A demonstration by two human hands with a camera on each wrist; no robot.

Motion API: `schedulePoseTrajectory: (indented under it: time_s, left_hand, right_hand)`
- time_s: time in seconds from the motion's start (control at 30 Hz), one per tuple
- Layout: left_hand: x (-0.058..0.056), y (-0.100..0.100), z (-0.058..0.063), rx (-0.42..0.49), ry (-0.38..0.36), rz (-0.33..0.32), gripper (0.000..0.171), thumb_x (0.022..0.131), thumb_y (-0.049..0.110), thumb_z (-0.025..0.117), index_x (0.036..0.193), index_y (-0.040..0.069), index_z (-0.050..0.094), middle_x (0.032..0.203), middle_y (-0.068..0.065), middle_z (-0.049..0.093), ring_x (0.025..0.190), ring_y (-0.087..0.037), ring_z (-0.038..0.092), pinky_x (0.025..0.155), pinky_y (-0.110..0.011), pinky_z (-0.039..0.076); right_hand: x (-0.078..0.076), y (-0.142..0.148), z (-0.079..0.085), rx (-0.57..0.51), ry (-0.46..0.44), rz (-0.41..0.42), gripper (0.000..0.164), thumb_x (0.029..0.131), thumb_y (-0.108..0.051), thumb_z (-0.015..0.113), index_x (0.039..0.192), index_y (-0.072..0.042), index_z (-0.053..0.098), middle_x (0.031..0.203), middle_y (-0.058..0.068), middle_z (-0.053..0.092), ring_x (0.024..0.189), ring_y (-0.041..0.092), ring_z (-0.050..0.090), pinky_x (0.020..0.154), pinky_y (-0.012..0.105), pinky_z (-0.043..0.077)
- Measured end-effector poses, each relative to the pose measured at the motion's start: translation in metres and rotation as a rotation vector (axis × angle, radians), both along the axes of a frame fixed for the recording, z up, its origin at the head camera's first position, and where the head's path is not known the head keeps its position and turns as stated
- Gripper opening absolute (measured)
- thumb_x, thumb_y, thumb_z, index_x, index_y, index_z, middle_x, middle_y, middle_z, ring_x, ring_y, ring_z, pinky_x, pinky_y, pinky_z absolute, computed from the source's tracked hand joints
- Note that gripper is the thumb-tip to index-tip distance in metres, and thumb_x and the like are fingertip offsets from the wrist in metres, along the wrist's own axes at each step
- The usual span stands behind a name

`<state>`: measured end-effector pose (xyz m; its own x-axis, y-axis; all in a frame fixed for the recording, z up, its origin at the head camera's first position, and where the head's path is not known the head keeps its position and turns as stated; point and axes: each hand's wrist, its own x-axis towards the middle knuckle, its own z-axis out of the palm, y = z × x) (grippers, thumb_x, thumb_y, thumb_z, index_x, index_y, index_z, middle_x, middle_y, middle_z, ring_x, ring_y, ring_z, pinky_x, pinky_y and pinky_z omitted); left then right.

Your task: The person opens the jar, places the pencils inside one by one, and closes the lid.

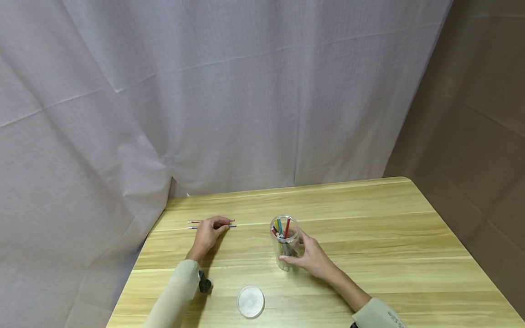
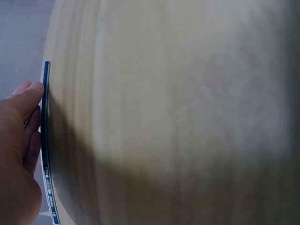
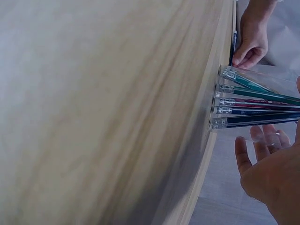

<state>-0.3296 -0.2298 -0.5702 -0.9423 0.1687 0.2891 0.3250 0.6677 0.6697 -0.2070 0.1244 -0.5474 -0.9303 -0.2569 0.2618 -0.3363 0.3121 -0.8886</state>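
My left grip (image 1: 210,234) pinches a dark blue pencil (image 2: 45,126) beside a red pencil (image 1: 194,222) on the desk (image 1: 369,228); my right grip (image 1: 311,257) clasps an upright clear jar (image 1: 279,257) of pencils (image 3: 258,94).

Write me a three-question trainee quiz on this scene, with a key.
1. True or false: the right hand grips a clear jar.

2. Which thing lies on the table, nearer the person than the jar?
a) a spoon
b) a round lid
c) a sponge

3. In the head view, how many pencils lie outside the jar, by the left hand?

Key:
1. True.
2. b
3. Two, one reddish and one dark.
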Motion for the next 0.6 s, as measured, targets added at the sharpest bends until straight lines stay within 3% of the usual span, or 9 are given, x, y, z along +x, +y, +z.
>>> schedulePoseTrajectory:
  time_s: [0.6]
  left_hand:
    - [0.0021,0.0063,-0.0014,-0.076,0.027,-0.036,0.011,0.084,0.013,0.08,0.094,0.018,0.078,0.094,0.008,0.075,0.084,-0.009,0.07,0.078,-0.038,0.055]
  right_hand:
    - [0.0001,0.0028,-0.0009,0.004,-0.002,0.005,0.087,0.074,-0.043,0.086,0.145,-0.014,0.046,0.128,-0.003,0.063,0.12,0.02,0.057,0.1,0.048,0.045]
